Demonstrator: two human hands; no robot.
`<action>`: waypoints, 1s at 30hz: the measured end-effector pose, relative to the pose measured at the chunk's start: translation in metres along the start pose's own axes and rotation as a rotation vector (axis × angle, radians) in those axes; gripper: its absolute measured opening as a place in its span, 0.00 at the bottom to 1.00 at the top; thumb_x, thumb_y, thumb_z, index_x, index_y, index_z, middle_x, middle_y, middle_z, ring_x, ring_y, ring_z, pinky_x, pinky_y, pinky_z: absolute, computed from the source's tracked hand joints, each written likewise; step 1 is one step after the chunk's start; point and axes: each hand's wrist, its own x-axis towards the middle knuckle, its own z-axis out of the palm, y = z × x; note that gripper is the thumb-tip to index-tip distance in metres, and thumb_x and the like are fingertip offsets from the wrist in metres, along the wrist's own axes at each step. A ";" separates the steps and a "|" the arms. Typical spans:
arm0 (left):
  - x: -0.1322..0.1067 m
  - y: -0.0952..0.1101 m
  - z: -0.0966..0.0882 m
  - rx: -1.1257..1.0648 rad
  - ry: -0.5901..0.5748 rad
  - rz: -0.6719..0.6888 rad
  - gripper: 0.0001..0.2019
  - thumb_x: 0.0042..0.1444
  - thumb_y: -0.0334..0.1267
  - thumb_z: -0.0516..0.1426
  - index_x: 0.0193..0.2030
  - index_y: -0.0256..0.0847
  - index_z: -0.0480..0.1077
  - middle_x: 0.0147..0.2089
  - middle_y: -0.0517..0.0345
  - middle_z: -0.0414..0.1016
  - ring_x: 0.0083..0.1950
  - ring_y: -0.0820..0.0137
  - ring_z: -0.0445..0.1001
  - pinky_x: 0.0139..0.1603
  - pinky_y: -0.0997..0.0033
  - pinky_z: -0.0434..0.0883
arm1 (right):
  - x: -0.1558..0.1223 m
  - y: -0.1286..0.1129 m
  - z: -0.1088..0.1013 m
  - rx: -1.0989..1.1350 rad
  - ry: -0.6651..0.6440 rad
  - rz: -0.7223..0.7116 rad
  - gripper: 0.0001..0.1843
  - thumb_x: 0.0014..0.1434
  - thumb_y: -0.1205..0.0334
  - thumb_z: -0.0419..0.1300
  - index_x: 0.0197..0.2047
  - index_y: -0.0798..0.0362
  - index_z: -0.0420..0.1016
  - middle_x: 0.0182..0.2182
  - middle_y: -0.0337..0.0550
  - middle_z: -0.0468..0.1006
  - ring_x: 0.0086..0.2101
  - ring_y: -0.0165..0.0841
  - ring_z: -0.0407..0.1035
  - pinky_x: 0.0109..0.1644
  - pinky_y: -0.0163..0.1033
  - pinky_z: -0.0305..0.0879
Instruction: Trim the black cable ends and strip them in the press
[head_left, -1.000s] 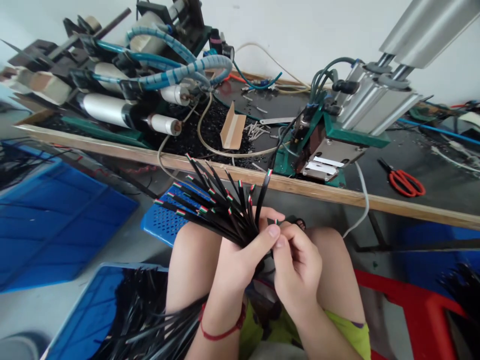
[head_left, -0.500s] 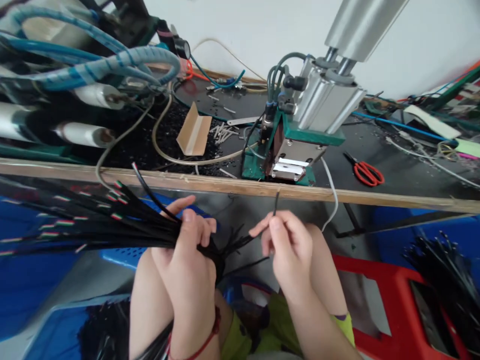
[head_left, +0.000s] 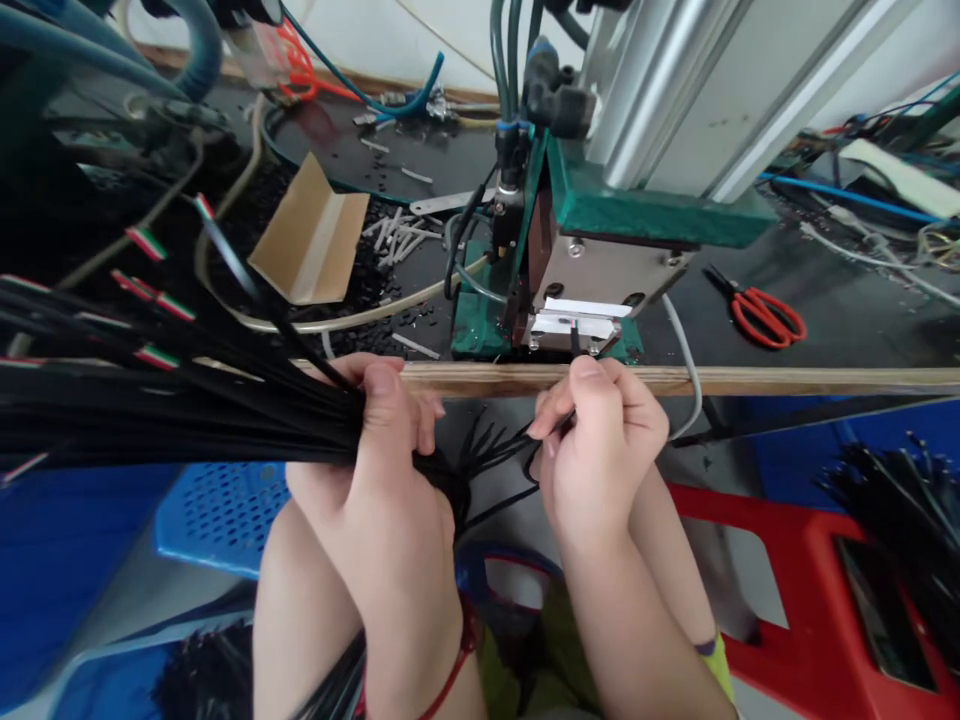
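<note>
My left hand is closed around a thick bundle of black cables that fans out to the left; their tips show red, white and green wires. My right hand pinches a single black cable and holds its end at the slot of a green and silver pneumatic press. The press stands just behind the wooden edge of the bench. Both hands hover over my knees, a short gap apart.
Red-handled scissors lie on the bench right of the press. A folded cardboard piece and small cut bits lie to its left. A red stool with more black cables is at right; blue crates at left.
My right hand drew one cable away from the bundle and carried it up to the press slot. The view moved closer to the press; the bundle swung left.
</note>
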 end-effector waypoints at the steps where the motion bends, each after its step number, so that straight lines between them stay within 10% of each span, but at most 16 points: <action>1: 0.001 -0.002 0.002 -0.005 -0.004 -0.002 0.10 0.68 0.29 0.66 0.34 0.44 0.78 0.28 0.62 0.63 0.27 0.71 0.60 0.34 0.65 0.68 | 0.002 0.001 0.001 0.010 0.010 -0.009 0.24 0.70 0.64 0.67 0.21 0.49 0.69 0.15 0.30 0.72 0.14 0.24 0.62 0.20 0.32 0.57; 30: -0.004 -0.007 0.019 0.031 0.056 -0.019 0.14 0.73 0.26 0.61 0.34 0.42 0.77 0.25 0.66 0.59 0.25 0.74 0.60 0.36 0.71 0.73 | 0.014 -0.013 0.008 0.064 -0.071 0.149 0.26 0.69 0.64 0.67 0.20 0.49 0.66 0.13 0.29 0.72 0.11 0.22 0.55 0.17 0.32 0.51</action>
